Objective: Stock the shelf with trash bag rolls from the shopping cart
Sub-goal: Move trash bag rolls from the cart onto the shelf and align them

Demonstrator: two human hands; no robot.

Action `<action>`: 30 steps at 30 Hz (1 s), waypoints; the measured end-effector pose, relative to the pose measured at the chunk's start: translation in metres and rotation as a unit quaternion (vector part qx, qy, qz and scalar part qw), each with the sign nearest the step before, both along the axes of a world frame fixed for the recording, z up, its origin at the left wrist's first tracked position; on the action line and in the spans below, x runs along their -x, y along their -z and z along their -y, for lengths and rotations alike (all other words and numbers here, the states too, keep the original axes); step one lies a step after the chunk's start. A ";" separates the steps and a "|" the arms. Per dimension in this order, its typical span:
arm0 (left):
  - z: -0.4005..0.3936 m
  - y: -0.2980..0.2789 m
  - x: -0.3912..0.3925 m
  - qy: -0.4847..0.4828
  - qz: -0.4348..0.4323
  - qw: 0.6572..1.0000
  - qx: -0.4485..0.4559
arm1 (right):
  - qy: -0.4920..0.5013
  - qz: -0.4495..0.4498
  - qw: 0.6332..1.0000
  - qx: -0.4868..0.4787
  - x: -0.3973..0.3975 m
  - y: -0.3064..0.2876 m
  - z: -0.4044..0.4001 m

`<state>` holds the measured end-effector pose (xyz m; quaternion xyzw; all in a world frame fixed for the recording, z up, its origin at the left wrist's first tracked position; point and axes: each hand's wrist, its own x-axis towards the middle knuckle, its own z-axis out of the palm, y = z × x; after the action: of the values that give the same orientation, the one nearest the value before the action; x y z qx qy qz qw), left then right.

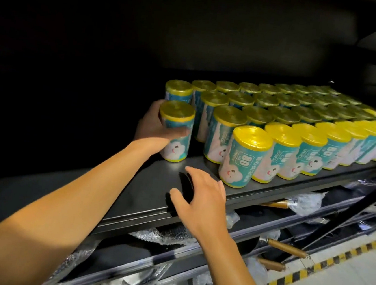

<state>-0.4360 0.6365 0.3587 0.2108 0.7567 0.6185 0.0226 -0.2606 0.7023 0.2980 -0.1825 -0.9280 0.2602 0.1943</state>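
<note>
In the head view, each trash bag roll bears a teal label printed "80" with a cartoon cloud face. The left hand (154, 124) grips one roll (176, 131) at ten o'clock on the shelf (154, 185), upright, long axis vertical, yellow end up. The right hand (201, 197) hovers, fingers spread, holding nothing.

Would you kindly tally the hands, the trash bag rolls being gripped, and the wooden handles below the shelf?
Hands: 2, left hand and right hand
Gripped trash bag roll: 1
Wooden handles: 3
Total: 6
</note>
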 end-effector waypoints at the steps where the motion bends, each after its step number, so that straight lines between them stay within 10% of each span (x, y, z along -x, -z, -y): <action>1: -0.006 0.001 0.005 -0.002 0.003 1.000 -0.003 | 0.001 0.029 0.999 -0.030 -0.001 0.002 0.000; 30: -0.046 0.039 0.020 -0.128 -0.045 0.943 0.305 | 0.009 0.046 0.997 -0.067 -0.015 0.018 0.009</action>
<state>-0.4564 0.6820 0.3198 0.1229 0.9298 0.3458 -0.0277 -0.2455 0.6934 0.2796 -0.1891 -0.9496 0.1874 0.1657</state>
